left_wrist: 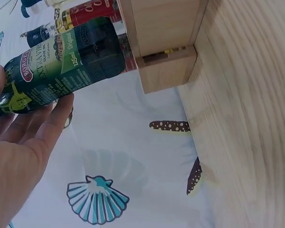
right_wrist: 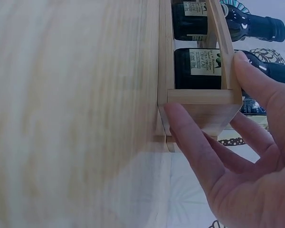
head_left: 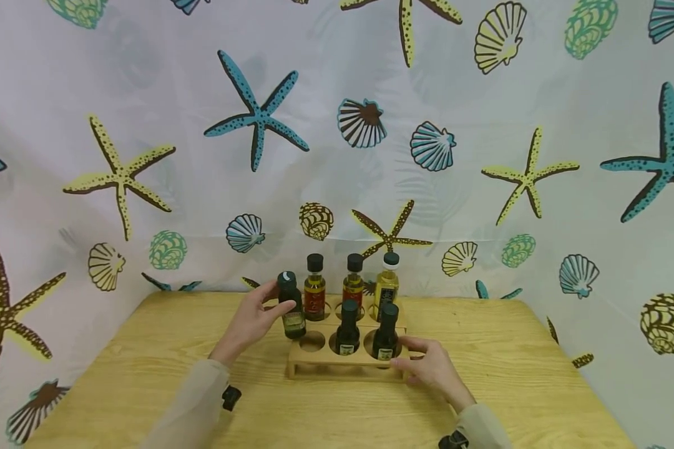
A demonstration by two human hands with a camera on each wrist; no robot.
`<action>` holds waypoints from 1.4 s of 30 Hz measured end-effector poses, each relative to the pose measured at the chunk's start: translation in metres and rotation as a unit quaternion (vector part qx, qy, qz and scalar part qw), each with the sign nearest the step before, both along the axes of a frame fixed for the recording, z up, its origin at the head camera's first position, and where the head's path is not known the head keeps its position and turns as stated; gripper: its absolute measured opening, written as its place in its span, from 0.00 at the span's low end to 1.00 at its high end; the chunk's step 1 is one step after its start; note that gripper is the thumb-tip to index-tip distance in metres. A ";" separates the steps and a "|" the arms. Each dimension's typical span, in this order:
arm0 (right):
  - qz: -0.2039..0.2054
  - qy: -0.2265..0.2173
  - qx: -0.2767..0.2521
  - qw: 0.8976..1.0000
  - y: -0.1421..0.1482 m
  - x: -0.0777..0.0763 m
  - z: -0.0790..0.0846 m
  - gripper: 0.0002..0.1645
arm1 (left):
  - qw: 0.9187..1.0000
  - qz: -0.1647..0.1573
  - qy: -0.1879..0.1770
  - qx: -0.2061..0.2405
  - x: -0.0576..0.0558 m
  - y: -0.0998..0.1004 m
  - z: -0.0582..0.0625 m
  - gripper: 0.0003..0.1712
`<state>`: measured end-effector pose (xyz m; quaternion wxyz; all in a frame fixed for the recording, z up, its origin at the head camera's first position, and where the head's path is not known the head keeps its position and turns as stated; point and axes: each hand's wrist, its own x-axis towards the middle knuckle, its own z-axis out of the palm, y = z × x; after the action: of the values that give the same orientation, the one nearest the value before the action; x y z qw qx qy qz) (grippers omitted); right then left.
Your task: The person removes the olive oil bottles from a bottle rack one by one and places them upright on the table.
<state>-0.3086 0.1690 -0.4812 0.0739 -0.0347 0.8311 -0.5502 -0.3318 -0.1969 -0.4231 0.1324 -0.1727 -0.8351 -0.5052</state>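
you face a wooden table (head_left: 539,380), with white cloth (head_left: 326,178) bearing starfish (head_left: 260,116) and shells (head_left: 432,147) far, left and right

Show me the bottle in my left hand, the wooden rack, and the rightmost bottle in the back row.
Held green bottle (left_wrist: 61,64): left wrist view, on its label.
Wooden rack (head_left: 320,358): head view, on its front rail.
Rightmost back bottle (head_left: 387,282): head view, on its yellow body.

The rack (head_left: 320,358) is pale honey wood; at its ten o'clock I see a dark green bottle (head_left: 293,308), its green label (left_wrist: 69,52) badged in red. Red-labelled bottles (head_left: 315,300) glow at eleven and twelve, a yellow bottle (head_left: 387,284) at one. Beyond, at twelve, white cloth (head_left: 326,181) sports blue, yellow, green and brown sea motifs (head_left: 260,118).
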 end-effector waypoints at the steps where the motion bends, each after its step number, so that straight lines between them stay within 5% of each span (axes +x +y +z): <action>1: -0.001 0.001 0.001 1.000 0.000 0.000 0.000 0.39 | 1.000 0.003 -0.004 0.001 -0.001 -0.002 0.000 0.27; 13: -0.009 0.022 0.006 1.000 0.005 -0.003 0.000 0.38 | 1.000 0.019 -0.022 0.002 -0.014 -0.028 -0.005 0.35; 42: -0.002 0.019 0.014 1.000 0.001 -0.003 -0.004 0.38 | 0.992 0.059 -0.106 -0.020 -0.049 -0.049 -0.047 0.49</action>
<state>-0.3121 0.1704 -0.4851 0.0580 -0.0426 0.8397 -0.5382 -0.3807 -0.2462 -0.4699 0.0686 -0.0714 -0.8631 -0.4952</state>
